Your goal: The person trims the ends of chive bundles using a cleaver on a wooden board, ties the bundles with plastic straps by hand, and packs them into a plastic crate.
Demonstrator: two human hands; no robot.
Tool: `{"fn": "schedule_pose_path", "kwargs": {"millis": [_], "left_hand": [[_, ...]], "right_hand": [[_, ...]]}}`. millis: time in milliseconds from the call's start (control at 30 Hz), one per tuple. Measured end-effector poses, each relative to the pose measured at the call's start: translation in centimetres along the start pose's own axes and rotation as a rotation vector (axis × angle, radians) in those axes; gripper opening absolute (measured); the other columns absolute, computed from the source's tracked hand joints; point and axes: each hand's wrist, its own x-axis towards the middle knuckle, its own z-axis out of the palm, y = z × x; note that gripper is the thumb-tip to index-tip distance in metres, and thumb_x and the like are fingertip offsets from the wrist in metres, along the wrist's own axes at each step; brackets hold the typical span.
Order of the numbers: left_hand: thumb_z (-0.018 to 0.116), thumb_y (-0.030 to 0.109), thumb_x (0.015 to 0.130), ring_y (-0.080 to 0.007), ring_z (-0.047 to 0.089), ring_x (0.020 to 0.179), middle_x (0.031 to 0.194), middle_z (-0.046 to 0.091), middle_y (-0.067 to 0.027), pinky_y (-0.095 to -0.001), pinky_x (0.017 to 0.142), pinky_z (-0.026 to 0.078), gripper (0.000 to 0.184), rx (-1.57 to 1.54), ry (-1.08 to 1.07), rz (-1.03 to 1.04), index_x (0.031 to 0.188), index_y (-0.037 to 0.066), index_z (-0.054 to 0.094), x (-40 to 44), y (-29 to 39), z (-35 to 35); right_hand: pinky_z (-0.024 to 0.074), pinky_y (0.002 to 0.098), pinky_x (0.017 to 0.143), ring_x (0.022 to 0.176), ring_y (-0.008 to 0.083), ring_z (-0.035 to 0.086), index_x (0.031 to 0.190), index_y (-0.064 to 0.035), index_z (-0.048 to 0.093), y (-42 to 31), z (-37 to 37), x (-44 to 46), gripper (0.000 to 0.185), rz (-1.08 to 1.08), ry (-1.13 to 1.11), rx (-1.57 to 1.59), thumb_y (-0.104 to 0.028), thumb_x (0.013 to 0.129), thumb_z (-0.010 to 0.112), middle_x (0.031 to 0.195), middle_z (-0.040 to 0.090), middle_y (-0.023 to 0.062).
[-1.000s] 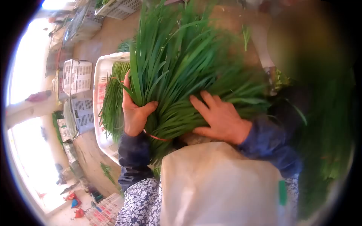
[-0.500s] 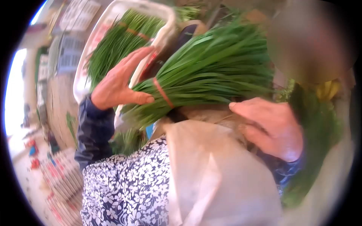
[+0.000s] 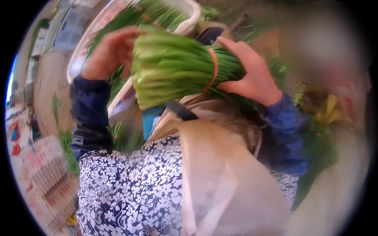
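Bunch: long green leaves packed tight, stalk ends pale yellow-green and bluntly level, deeper green toward the leaves; slightly blurred [image 3: 169, 69].
Band: orange-red, wrapped once round the bunch near the right hand [image 3: 214, 69].
Bunch's place: held up above the apron [image 3: 232, 185], between the two hands.
Right hand: clasping the bunch just past the band, thumb on the near side, fingers over the far side [image 3: 254, 74].
Left hand: raised at the stalk ends, fingers bent, blurred; cannot tell whether it touches or grips them [image 3: 106, 55].
Long axis: crosswise to the body, stalk ends to the left, leaves running right under the right hand.
Basket: white, beyond the left hand, its rim curving [image 3: 194, 13]; a second banded bunch lies inside [image 3: 114, 24].
Crate: blue-grey, on the floor [image 3: 49, 82], farther off [image 3: 71, 29].
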Motion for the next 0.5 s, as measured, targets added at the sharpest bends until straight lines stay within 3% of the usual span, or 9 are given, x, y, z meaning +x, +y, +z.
{"fn": "schedule_pose_path", "kwargs": {"millis": [67,100,133,167,267,367,400,467,500], "left_hand": [[0.06,0.068,0.079,-0.0214,0.061,0.097,0.136,0.046,-0.02,-0.0337,0.08,0.054,0.099,-0.396,-0.198,0.32,0.144,-0.002,0.032,3.7,4.4,0.6],[0.059,0.072,0.076,-0.0226,0.058,0.102,0.139,0.043,-0.0201,-0.0358,0.086,0.052,0.106,-0.473,-0.125,0.453,0.146,-0.001,0.029,6.7,4.0,1.1],[0.057,0.077,0.073,-0.0239,0.056,0.107,0.142,0.04,-0.0202,-0.038,0.091,0.05,0.112,-0.54,-0.054,0.59,0.148,0.001,0.025,9.8,3.7,1.5],[0.057,0.08,0.071,-0.0248,0.053,0.11,0.144,0.038,-0.0192,-0.0398,0.096,0.047,0.116,-0.355,0.18,0.668,0.15,0.003,0.022,12.4,2.7,3.8],[0.062,0.068,0.078,-0.0254,0.044,0.129,0.146,0.04,-0.0119,-0.0392,0.108,0.037,0.097,-0.492,0.158,0.499,0.147,0.008,0.031,20.5,-4.0,14.2],[0.069,0.05,0.083,-0.023,0.055,0.118,0.133,0.054,-0.0102,-0.0395,0.101,0.046,0.079,-0.6,-0.272,0.511,0.14,0.005,0.04,21.2,-5.3,20.3],[0.069,0.05,0.083,-0.023,0.055,0.118,0.133,0.054,-0.0102,-0.0395,0.101,0.046,0.079,-0.613,-0.295,0.503,0.14,0.005,0.04,21.2,-5.0,21.1],[0.073,0.043,0.082,-0.0233,0.058,0.115,0.13,0.057,-0.0118,-0.0395,0.098,0.049,0.074,-0.928,-0.387,0.139,0.137,0.003,0.043,20.8,-5.5,22.5],[0.073,0.043,0.082,-0.0233,0.058,0.115,0.13,0.057,-0.0118,-0.0395,0.098,0.049,0.074,-0.935,-0.392,0.12,0.137,0.003,0.043,20.9,-6.2,22.8]], "right_hand": [[0.045,0.0369,0.091,0.1,0.0265,0.058,0.13,-0.0052,0.052,-0.8,-2.8,-1.4,0.08,0.054,0.168,0.023,-0.017,0.057,0.082,0.105,0.059,0.0112],[0.0424,0.0343,0.096,0.106,0.0224,0.057,0.13,-0.0035,0.052,-0.9,-4.2,-2.0,0.08,0.106,0.318,0.096,-0.012,0.057,0.083,0.112,0.06,0.0096],[0.0467,0.0333,0.089,0.1,0.0212,0.059,0.123,-0.0012,0.052,-0.8,-5.3,-2.3,0.076,0.113,0.44,0.091,-0.014,0.057,0.086,0.106,0.061,0.0121],[0.0467,0.0333,0.089,0.1,0.0212,0.059,0.123,-0.0012,0.052,-0.8,-5.8,-2.5,0.076,0.108,0.482,0.042,-0.014,0.057,0.086,0.106,0.061,0.0121],[0.0468,0.0351,0.09,0.104,0.0232,0.058,0.121,0.0011,0.051,-0.4,-6.5,-2.5,0.074,0.244,0.711,0.186,-0.014,0.059,0.087,0.114,0.06,0.0149],[0.0462,0.0388,0.091,0.104,0.0294,0.058,0.123,0.0017,0.05,0.1,-6.8,-3.4,0.074,0.394,0.734,0.064,-0.023,0.063,0.087,0.114,0.059,0.0192],[0.0451,0.0436,0.093,0.105,0.0372,0.057,0.123,0.0026,0.05,0.1,-7.1,-4.3,0.076,0.411,0.669,-0.148,-0.034,0.067,0.084,0.115,0.058,0.0223],[0.0447,0.0447,0.093,0.105,0.0388,0.057,0.123,0.0027,0.05,-0.5,-7.7,-6.2,0.075,0.401,0.643,-0.38,-0.037,0.068,0.083,0.115,0.057,0.0223],[0.0444,0.0458,0.093,0.105,0.0405,0.056,0.123,0.0029,0.05,-0.7,-7.9,-6.9,0.075,0.364,0.608,-0.594,-0.039,0.07,0.081,0.115,0.057,0.0222]]}}
